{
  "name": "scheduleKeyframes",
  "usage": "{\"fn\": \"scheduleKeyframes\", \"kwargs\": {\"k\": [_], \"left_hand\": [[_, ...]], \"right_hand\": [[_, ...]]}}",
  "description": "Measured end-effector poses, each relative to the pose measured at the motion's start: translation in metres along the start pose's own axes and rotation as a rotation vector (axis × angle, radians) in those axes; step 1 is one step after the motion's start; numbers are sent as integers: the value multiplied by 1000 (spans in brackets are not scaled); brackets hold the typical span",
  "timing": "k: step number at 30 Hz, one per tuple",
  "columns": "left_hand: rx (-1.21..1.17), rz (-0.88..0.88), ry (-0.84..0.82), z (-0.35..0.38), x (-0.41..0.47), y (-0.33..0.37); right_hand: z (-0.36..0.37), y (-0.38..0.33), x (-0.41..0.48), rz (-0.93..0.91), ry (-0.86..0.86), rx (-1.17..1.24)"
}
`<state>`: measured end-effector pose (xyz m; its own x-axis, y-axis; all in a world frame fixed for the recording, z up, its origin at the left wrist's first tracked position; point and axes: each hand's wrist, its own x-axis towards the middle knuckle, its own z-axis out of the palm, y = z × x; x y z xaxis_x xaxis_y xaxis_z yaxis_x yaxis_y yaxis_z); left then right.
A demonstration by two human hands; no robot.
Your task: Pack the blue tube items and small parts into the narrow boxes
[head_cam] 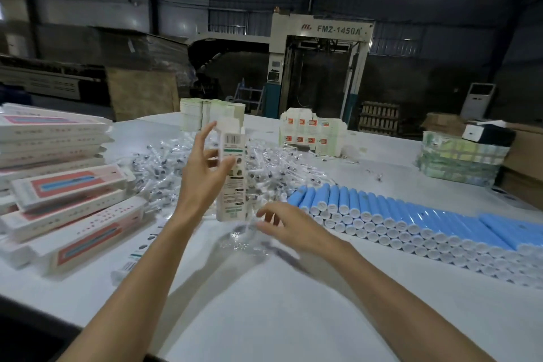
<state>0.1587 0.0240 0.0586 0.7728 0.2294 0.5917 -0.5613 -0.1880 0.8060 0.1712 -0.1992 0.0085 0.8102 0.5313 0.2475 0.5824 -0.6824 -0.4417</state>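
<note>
My left hand (pixel 205 167) holds a narrow white box (pixel 233 185) upright over the middle of the table, thumb across its printed face, top flap open. My right hand (pixel 289 228) is just right of the box's lower end, fingers curled down onto a blurred clear plastic small part (pixel 245 233). Blue tubes (pixel 411 214) with white caps lie in tight rows on the right. A heap of clear-wrapped small parts (pixel 176 164) spreads behind the box.
Flat narrow boxes with red and blue print (pixel 67 185) are stacked on the left of the white table (pixel 279 303). Bundles of folded cartons (pixel 211 113), (pixel 313 132) stand at the back. A green-wrapped bundle (pixel 461 161) sits far right. A machine stands beyond.
</note>
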Motion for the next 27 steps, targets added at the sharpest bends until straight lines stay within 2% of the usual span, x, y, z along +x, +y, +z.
{"fn": "scheduleKeyframes", "kwargs": {"k": [3, 7, 9, 12, 19, 24, 27], "left_hand": [[-46, -35, 101, -7, 2, -11], [-71, -77, 104, -7, 2, -17], [-94, -82, 113, -5, 1, -16], [-108, -88, 164, -5, 1, -17], [-108, -79, 143, -3, -1, -22], [-72, -59, 128, -3, -5, -29], [-71, -71, 117, -4, -6, -32]], "right_hand": [[28, -8, 2, -80, -144, -199], [42, -11, 0, -190, -42, -250], [41, -9, -1, -176, 11, -240], [39, -5, 1, -65, 93, -209], [23, -6, 43, 171, 317, -248], [31, -10, 77, 273, 131, -339], [48, -5, 86, 414, 170, -266]]}}
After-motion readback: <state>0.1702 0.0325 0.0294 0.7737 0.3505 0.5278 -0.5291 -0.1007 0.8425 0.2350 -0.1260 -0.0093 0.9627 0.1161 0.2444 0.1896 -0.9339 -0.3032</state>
